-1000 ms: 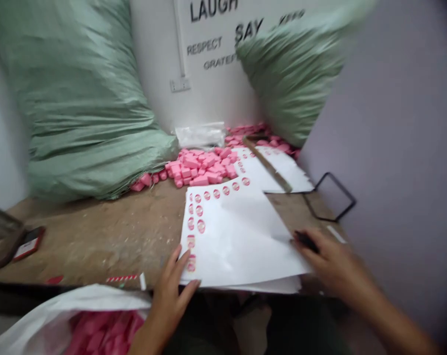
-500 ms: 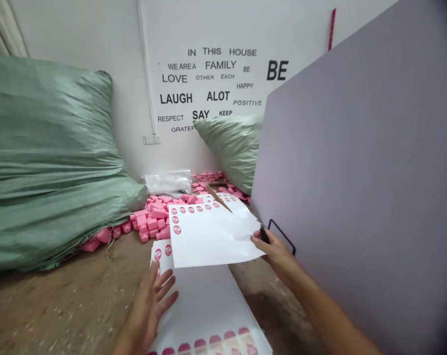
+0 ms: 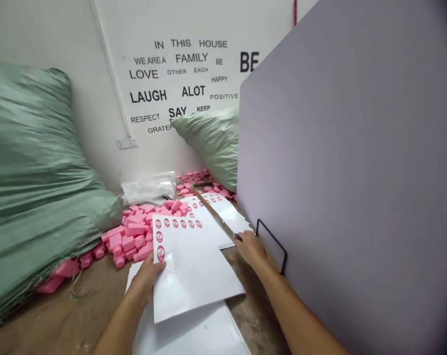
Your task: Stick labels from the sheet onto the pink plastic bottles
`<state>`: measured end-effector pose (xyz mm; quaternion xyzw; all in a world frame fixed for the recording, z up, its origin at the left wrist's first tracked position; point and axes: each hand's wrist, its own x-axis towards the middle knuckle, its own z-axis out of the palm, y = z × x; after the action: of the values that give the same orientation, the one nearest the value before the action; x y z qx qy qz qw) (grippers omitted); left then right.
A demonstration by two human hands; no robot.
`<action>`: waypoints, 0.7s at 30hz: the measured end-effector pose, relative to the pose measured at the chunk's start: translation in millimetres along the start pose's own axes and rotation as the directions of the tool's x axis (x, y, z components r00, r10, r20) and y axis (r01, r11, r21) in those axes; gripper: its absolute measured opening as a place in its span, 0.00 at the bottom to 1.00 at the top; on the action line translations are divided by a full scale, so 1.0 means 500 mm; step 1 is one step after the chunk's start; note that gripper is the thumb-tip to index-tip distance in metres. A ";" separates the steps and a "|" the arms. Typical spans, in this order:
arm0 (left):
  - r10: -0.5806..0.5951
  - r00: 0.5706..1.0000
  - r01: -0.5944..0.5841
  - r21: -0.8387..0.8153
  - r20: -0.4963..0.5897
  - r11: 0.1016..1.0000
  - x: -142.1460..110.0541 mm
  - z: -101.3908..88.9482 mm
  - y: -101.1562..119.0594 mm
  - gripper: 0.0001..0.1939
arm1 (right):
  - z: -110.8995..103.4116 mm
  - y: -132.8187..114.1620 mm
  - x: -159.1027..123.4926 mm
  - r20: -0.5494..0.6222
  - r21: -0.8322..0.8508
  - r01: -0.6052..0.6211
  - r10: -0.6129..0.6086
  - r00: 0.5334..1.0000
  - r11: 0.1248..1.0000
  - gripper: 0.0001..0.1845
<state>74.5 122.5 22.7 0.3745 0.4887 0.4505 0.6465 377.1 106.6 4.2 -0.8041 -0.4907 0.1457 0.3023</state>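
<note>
Wooden worktop [image 3: 75, 315], two green sacks [image 3: 27, 162]; left hand [image 3: 144, 281] grasps one printed label sheet [image 3: 190, 266]; right hand [image 3: 250, 248] clenches one small black object [image 3: 239, 237].

Pink blocks [image 3: 129, 236] lie heaped beyond, uncounted.

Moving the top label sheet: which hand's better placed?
Left, probably: the left hand grips the top label sheet at its edge, while the right hand lies off that sheet, beside the long straightedge.

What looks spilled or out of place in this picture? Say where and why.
Loose pink blocks lie scattered beside the green woven sack, running under its edge on the brown worktop, so they look spilled.
</note>
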 end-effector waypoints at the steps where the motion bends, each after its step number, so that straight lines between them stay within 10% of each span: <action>1: -0.002 1.000 0.002 0.006 0.009 1.000 0.006 0.000 0.001 0.27 | 0.009 -0.003 0.013 0.030 -0.041 -0.024 0.025 0.999 0.999 0.15; 9: 0.003 0.998 -0.003 0.003 0.063 1.000 0.076 0.036 0.017 0.29 | -0.019 -0.043 0.062 0.023 -0.175 0.022 -0.019 1.000 0.984 0.15; 15: 0.020 0.991 -0.020 -0.003 0.130 1.000 0.166 0.142 0.041 0.23 | -0.080 -0.102 0.083 -0.112 -0.145 0.150 -0.167 0.980 0.978 0.12; 21: 0.069 0.989 -0.078 0.063 0.133 0.995 0.284 0.239 0.021 0.18 | -0.053 -0.083 0.071 -0.156 -0.110 0.166 -0.182 0.971 0.980 0.12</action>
<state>204.6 255.1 19.8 0.4428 0.4463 0.4318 0.6468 379.0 142.6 53.1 -0.7809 -0.5389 0.0276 0.3147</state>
